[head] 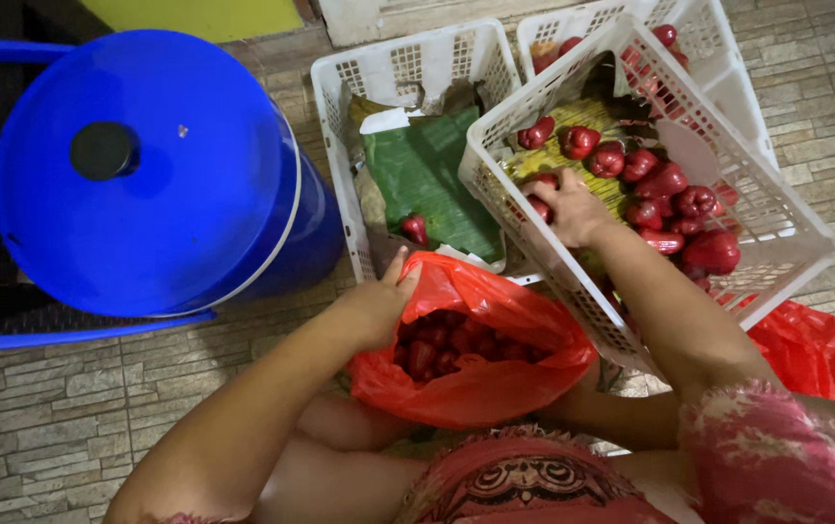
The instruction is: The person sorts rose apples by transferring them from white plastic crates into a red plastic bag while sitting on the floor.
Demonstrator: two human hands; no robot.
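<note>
Many glossy, perhaps bell-shaped red fruits (660,184)

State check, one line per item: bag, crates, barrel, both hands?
Red plastic bag: open, partly filled with red fruit.
Tilted white crate: tipped toward the person, fruit lying in it.
Flat white crate: nearly empty, green leaf lining, one fruit.
Blue barrel: lid on.
Left hand: gripping the bag's rim, holding it open.
Right hand: inside the tilted crate, fingers on fruit.

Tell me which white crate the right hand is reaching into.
The tilted white crate propped at the front right, full of red fruit. The right hand is inside it; the flat crate beside it holds mostly green leaf lining.
</note>
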